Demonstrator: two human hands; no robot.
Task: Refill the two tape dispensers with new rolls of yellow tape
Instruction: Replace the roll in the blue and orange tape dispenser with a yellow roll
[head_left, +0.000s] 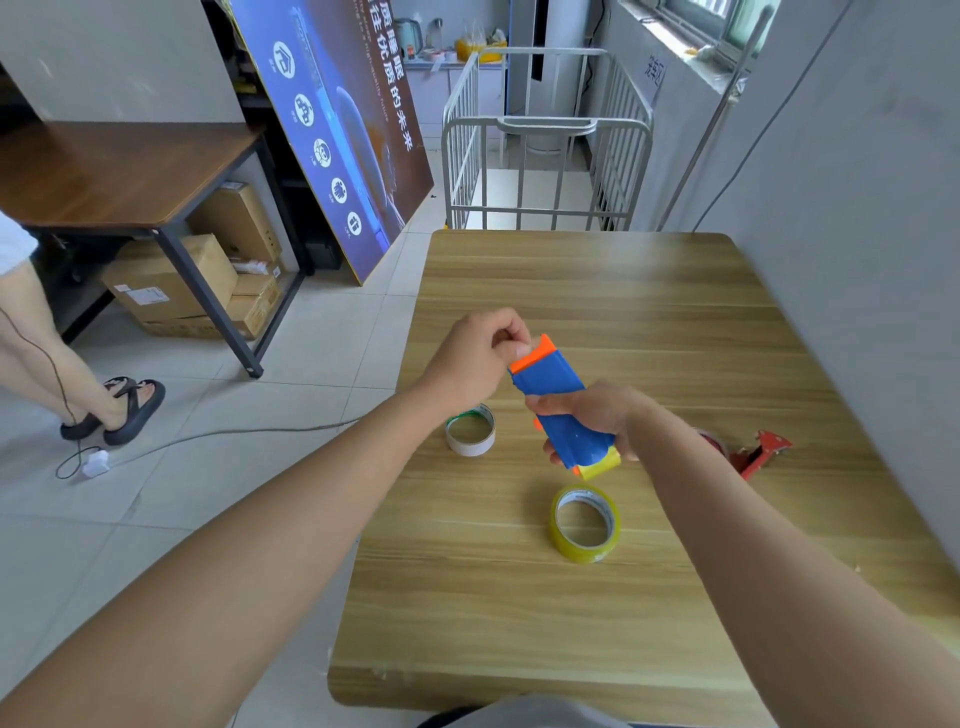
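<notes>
My right hand (589, 415) grips the body of a blue tape dispenser (558, 395) with an orange end, held above the wooden table (597, 291). Yellow tape shows at the dispenser's lower end (602, 466). My left hand (478, 358) pinches at the orange tip, fingers closed on it. A new yellow tape roll (585, 522) lies flat on the table just below the dispenser. A red tape dispenser (758, 452) lies to the right, partly hidden behind my right forearm.
An empty white cardboard tape core (470, 429) lies on the table's left side under my left wrist. A white metal cart (545, 150) stands beyond the table. A person's legs (62, 374) and a floor cable (218, 434) are at the left.
</notes>
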